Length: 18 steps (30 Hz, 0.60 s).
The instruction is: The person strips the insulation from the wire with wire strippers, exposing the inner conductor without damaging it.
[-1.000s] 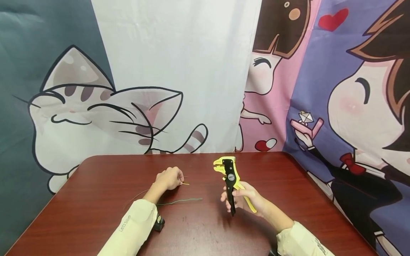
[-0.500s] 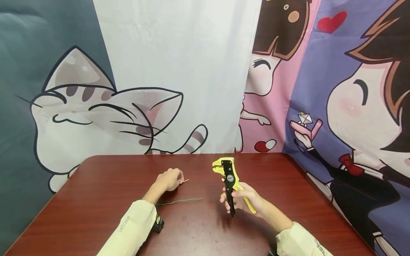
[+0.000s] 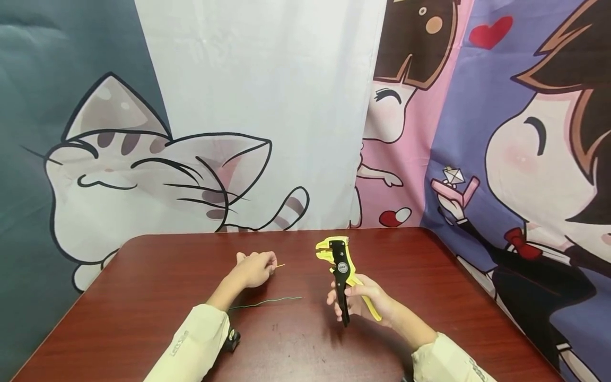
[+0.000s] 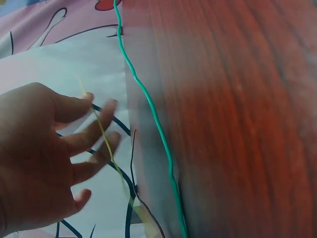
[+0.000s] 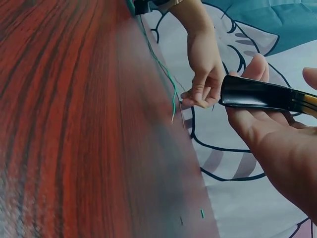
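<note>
Backdrop: cartoon-printed curtains are hanging behind the reddish-brown wood-grain table that I am watching through the head and wrist feeds.
Left hand: thumb and fingers are pinching the thin yellow wire, a short length poking out toward the other hand.
Right hand: fingers are holding the wire stripper by its spread black and yellow handles; its jaws are pointing left, parted, with nothing between them.
Gap: yellow wire and stripper are sitting apart, over the table's middle.
Green wire: it is lying on the near side of the left hand, its end showing a pale tip in the right wrist view.
Dark wire: it is running close to the green one; I am not managing to read its end.
Offcuts: a green snippet and a dark snippet are lying near the table's edge.
Progress: going by tip and snippets, I am counting green as probably stripped, dark perhaps too; yellow is looking like the one left, though I cannot tell whether its tip is bare.
</note>
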### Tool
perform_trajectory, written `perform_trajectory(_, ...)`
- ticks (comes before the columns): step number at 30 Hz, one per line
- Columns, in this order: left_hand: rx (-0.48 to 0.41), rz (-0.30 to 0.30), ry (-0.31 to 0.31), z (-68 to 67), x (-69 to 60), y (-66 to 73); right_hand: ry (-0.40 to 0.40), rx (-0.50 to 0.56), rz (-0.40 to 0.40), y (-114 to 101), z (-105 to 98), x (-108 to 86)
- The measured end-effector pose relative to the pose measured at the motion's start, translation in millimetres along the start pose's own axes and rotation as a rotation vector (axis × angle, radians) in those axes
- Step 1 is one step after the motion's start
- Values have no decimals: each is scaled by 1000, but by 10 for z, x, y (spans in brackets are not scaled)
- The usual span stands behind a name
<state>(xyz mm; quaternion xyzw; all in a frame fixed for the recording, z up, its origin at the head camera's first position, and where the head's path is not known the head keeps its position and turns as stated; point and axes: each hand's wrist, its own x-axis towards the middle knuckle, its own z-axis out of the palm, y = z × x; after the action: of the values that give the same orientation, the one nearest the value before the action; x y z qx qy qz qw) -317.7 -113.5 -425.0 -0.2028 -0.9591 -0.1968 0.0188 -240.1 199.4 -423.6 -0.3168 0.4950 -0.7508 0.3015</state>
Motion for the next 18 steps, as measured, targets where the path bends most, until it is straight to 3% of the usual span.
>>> perform_trajectory(8,-112,96,82,-31,18,66,-1,-10,-16,-20,-8,13)
perform_trajectory(13,-207,153,90,-96,5,186,-17,-10,-11,-32,-11,24)
perform_trajectory(18,-248,184,116,-139,-12,322,-28,9,0,-24,2,33)
